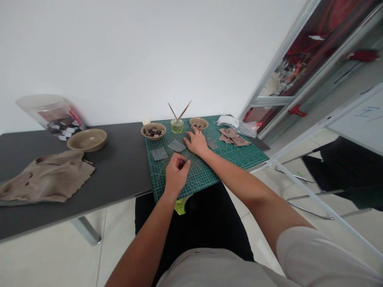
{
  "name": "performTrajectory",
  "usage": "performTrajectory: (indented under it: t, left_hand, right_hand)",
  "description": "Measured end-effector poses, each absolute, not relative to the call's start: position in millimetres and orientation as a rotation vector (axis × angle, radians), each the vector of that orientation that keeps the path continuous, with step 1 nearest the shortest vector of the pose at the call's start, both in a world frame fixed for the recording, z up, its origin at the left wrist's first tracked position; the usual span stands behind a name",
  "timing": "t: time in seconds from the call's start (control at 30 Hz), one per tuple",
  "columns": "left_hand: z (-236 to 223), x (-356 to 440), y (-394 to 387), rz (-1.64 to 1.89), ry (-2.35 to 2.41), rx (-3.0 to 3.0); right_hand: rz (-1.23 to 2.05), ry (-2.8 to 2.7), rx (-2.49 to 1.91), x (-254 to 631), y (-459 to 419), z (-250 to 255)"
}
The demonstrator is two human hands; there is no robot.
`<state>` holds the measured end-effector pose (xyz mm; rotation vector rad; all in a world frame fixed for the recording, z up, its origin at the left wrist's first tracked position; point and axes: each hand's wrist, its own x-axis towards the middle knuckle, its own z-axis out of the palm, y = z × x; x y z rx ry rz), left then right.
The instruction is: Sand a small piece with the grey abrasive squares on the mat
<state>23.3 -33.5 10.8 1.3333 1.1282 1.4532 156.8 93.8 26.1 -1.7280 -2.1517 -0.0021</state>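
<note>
My left hand is raised over the green cutting mat, with its fingertips pinched on a small dark reddish piece. My right hand rests palm down on the mat, fingers apart, holding nothing. Its fingertips lie close to a grey square sheet and a narrower grey piece. Another grey square sits nearer the mat's left edge. Beyond the hands stand a tan bowl of small brown pieces, a smaller bowl, and a glass jar of yellow-green liquid holding two brushes.
The mat lies on a dark table. On it are an empty tan bowl, a large tan cloth, a tipped clear jar, tan cloth scraps and a plastic bag. A whiteboard stands at right.
</note>
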Motion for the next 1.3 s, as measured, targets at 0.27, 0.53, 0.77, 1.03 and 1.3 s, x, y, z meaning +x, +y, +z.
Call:
performTrajectory:
  t: [0.27, 0.53, 0.77, 1.03, 1.3]
  left_hand:
    - [13, 22, -32, 1.479, 1.160, 1.340]
    - [16, 22, -30, 1.594, 1.326, 1.241]
    - [9, 19, -28, 1.670, 1.360, 1.215]
    - [11, 21, -30, 1.648, 1.380, 1.229]
    - [11, 19, -25, 1.615, 1.309, 1.245]
  right_hand:
    - [0.278, -2.495, -1.365, 163, 78, 20]
    - [0.519, -2.318, -1.380, 155, 89, 26]
    - [0.677, -2.174, -1.314, 139, 101, 38]
    - [0.461, -2.191, -1.592, 128, 76, 41]
    - [0.234, -2.323, -1.644, 178, 61, 27]
